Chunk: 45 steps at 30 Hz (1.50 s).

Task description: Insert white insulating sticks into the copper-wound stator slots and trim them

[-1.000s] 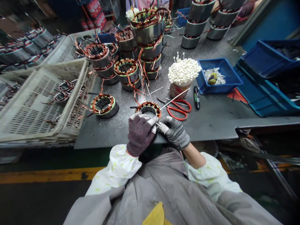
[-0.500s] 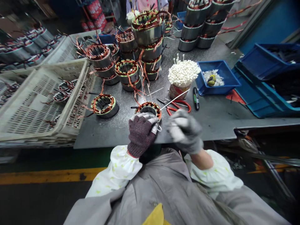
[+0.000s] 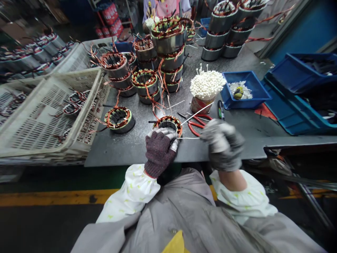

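Note:
A stator ring [image 3: 168, 123] with copper windings lies near the table's front edge. My left hand [image 3: 160, 149], in a dark purple glove with pale fingertips, grips its near rim. A white cord [image 3: 190, 138] runs taut from the ring to my right hand [image 3: 223, 144], which is closed on it in a grey glove, somewhat blurred. Another white strand slants up from the ring's right side. Red-handled scissors [image 3: 195, 129] lie between the ring and my right hand. Behind them stands a container of white cords [image 3: 207, 86].
Another stator [image 3: 119, 119] sits left, with stacked stators [image 3: 168, 42] behind. A black marker [image 3: 220, 109] lies near a blue bin [image 3: 246, 102] of white scraps. White crates [image 3: 50, 116] stand left, blue crates [image 3: 292, 105] right. Across the table is a person [image 3: 167, 8].
My right hand has moved right, away from the ring, and the loose loop of cord beside the ring is now a straight line. My left hand stays on the ring.

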Available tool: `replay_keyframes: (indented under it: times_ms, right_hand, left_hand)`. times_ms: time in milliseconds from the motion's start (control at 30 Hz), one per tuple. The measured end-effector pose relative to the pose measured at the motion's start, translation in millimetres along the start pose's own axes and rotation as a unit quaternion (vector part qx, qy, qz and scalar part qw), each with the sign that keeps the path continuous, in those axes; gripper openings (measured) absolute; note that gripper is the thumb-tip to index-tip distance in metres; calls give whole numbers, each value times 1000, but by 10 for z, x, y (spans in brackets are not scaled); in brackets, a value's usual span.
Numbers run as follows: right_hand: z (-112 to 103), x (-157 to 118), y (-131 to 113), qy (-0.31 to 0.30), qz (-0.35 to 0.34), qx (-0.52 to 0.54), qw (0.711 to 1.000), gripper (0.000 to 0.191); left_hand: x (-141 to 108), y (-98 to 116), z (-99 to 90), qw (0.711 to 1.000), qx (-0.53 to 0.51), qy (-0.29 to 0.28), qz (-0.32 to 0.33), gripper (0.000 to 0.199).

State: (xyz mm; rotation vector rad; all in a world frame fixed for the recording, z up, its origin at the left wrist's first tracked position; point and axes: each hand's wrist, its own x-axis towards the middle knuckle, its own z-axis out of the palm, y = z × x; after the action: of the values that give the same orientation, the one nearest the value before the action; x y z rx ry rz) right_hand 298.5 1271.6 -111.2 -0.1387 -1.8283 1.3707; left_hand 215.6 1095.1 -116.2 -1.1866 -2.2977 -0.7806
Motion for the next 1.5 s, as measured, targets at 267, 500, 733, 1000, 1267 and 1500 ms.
replay_keyframes:
  times_ms: [267, 500, 733, 1000, 1267, 1500]
  right_hand:
    - [83, 42, 4, -297, 105, 6, 949, 33]
    - [143, -308, -21, -186, 350, 194, 897, 42]
    - [146, -108, -296, -198, 219, 50, 954, 36]
    - [-642, 533, -169, -122, 112, -274, 947, 42]
    - [-185, 1067, 65, -517, 155, -621, 569, 42]
    - [-169, 936, 241, -487, 73, -602, 629, 47]
  left_hand:
    - [-107, -69, -6, 999, -14, -28, 27, 24]
    - [-108, -90, -33, 999, -8, -45, 28, 17]
    - [-120, -103, -99, 980, -105, -90, 144, 14]
    - [-95, 164, -132, 991, -71, -103, 42, 13]
    - [96, -142, -290, 986, -92, -129, 49, 14]
    - [156, 161, -51, 999, 16, -26, -10, 22]
